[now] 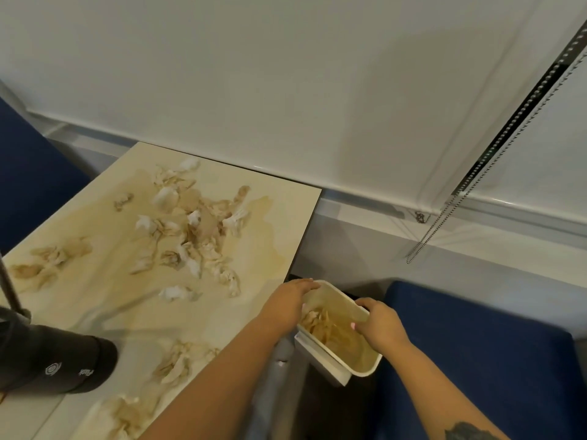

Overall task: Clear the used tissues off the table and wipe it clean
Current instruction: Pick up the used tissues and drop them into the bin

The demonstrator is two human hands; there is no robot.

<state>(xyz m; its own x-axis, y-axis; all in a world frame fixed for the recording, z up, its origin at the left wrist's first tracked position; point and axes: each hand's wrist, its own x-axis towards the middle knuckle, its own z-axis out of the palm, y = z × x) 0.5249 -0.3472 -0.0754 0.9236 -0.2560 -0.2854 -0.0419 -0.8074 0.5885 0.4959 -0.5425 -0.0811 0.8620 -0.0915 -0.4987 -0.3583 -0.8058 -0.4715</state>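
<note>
Several crumpled, brown-stained tissues (190, 230) lie scattered over the cream marble-look table (95, 300), with wet brownish stains around them. More tissues (173, 365) lie near the front edge. A small white bin (365, 371) hangs just off the table's right edge, holding stained tissues. My left hand (290, 301) grips the bin's near-left rim. My right hand (381, 323) grips its right rim.
A black cap (57, 360) with white logos rests at the table's left front. Blue seat cushions sit at right (476, 350) and at far left (28, 176). A white roller blind with a bead chain (444, 214) hangs behind.
</note>
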